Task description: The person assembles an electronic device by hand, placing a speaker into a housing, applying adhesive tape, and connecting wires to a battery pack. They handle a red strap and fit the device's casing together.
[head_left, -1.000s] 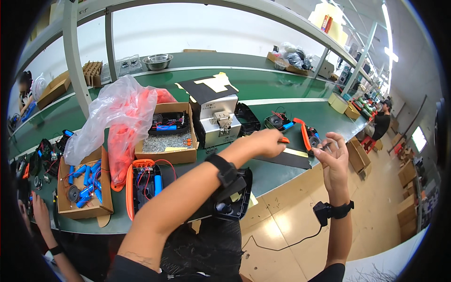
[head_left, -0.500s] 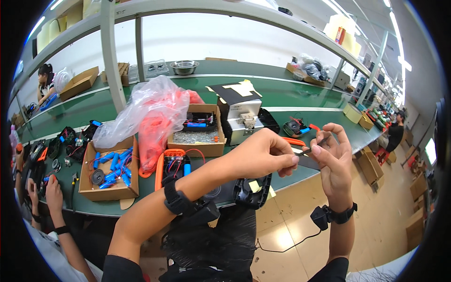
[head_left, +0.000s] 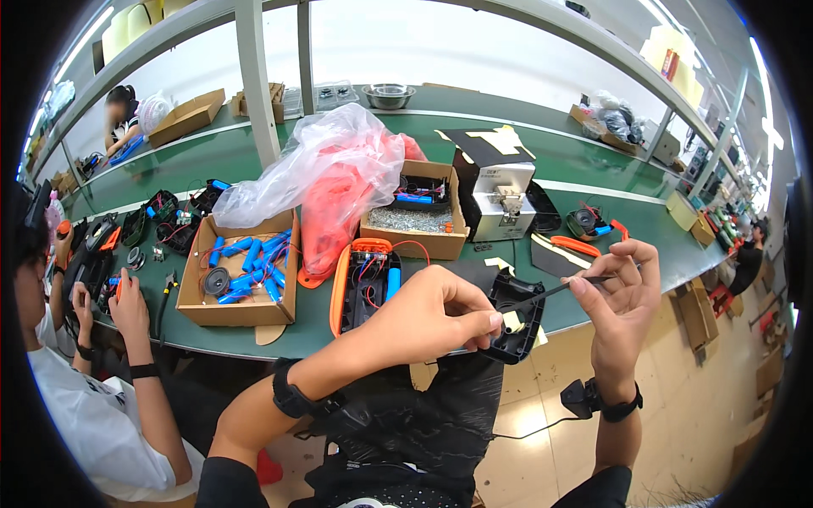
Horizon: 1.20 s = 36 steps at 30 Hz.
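A long green bench point(head_left: 660, 229) is topped by a silver metal machine point(head_left: 504, 203). To the left of the machine, a clear plastic bag point(head_left: 292, 173) is draped, with red-orange pieces wrapped in its right part. Farther left of the machine and nearer the front edge, a cardboard box point(head_left: 233, 315) is filled with blue batteries and wires. Just beside the machine on its left, a second box point(head_left: 415, 244) is loaded with small metal bits.

The right hand point(head_left: 616, 317) is raised in front and to the right of the machine, a strip being pinched by thumb and fingers. The left hand point(head_left: 445, 309) is held in front and to its left, fingertips drawn together; whether the strip's far end is gripped there cannot be told.

In front and to the left of the machine, an orange-rimmed case point(head_left: 340, 292) is seen opened. Before the machine, a black shell point(head_left: 529, 328) is partly covered by the left fingertips. The thin dark strip point(head_left: 555, 291) is stretched above the shell, between the hands.
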{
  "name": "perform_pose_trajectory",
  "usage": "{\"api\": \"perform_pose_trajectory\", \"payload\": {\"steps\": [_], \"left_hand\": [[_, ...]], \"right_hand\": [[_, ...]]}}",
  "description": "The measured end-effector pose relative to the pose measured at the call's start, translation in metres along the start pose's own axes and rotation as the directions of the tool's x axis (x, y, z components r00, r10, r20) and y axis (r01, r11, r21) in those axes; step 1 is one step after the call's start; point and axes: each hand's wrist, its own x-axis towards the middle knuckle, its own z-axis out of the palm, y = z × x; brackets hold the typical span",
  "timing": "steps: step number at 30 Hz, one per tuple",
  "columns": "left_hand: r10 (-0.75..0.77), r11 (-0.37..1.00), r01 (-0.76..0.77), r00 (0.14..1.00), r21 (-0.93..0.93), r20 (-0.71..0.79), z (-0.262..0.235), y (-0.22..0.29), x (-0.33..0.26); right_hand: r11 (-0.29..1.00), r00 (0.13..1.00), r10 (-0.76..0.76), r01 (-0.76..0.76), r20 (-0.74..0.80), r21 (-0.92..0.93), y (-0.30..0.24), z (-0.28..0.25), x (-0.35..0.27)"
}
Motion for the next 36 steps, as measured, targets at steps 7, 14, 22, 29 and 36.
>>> {"api": "perform_pose_trajectory", "payload": {"steps": [7,14,22,29,36], "left_hand": [[-0.059,0.956,0.080,0.995,0.284,-0.081,-0.002,-0.011,-0.002],[0.096,0.968,-0.059,0.986,0.246,-0.139,-0.008,-0.015,0.001],[0.310,0.951,-0.311,0.947,0.003,-0.087,0.030,-0.029,0.006],[0.602,0.770,-0.539,0.791,0.342,-0.111,0.022,-0.031,0.009],[0.682,0.690,-0.588,0.724,0.423,-0.106,0.020,-0.042,0.015]], "right_hand": [[0.987,0.994,-0.103,0.105,0.028,-0.120,0.002,0.014,-0.027],[0.999,0.999,-0.032,0.032,0.000,-0.031,-0.004,0.002,-0.025],[0.993,0.983,0.100,-0.108,0.155,0.044,-0.001,0.006,-0.024],[0.967,0.950,0.184,-0.221,0.254,0.126,0.001,0.005,-0.021],[0.903,0.887,0.313,-0.388,0.339,0.183,-0.003,0.011,-0.018]]}}
